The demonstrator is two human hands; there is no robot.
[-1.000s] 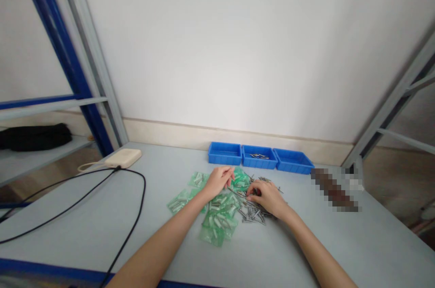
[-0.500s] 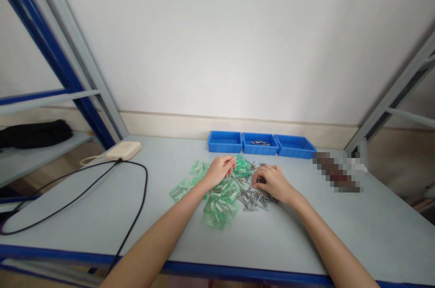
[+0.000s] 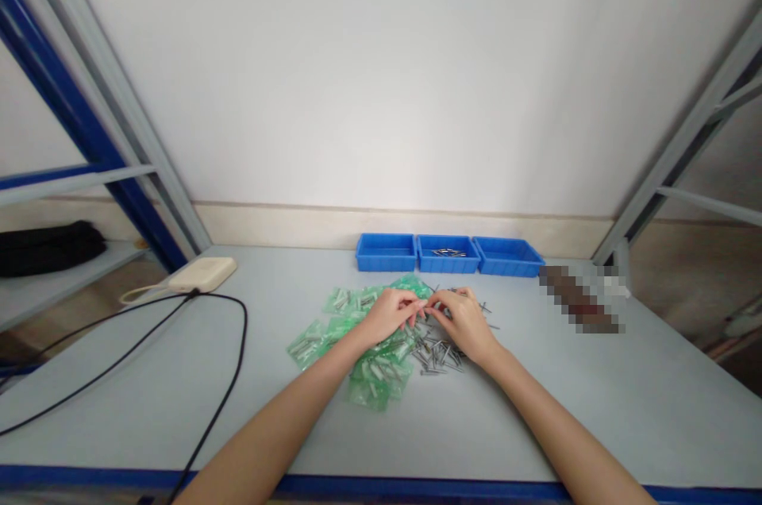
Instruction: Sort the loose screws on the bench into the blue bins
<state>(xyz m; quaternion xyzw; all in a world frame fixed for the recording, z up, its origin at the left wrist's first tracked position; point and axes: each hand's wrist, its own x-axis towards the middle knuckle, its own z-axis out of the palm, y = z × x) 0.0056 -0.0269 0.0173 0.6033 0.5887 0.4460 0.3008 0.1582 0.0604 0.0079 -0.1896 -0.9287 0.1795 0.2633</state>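
My left hand (image 3: 390,317) and my right hand (image 3: 467,324) meet fingertip to fingertip over the middle of the table. Both are closed in a pinch, and whatever they hold is too small to make out. Under and around my left hand lie several green see-through plastic bags (image 3: 378,375) with pale and metal pieces inside. Loose metal fasteners (image 3: 439,354), thin like screws or nails, form a pile below my right hand, which covers part of it.
Three blue trays (image 3: 386,264) stand in a row by the wall; the middle one (image 3: 448,264) holds a few metal fasteners. On the left, a cream box (image 3: 205,275) connects to a black cable (image 3: 243,330). A blurred-out brownish item (image 3: 580,302) lies at the right.
My right hand has moved left from the fastener pile to meet my left hand, its fingers now pinched against the left fingertips. The view has shifted slightly.
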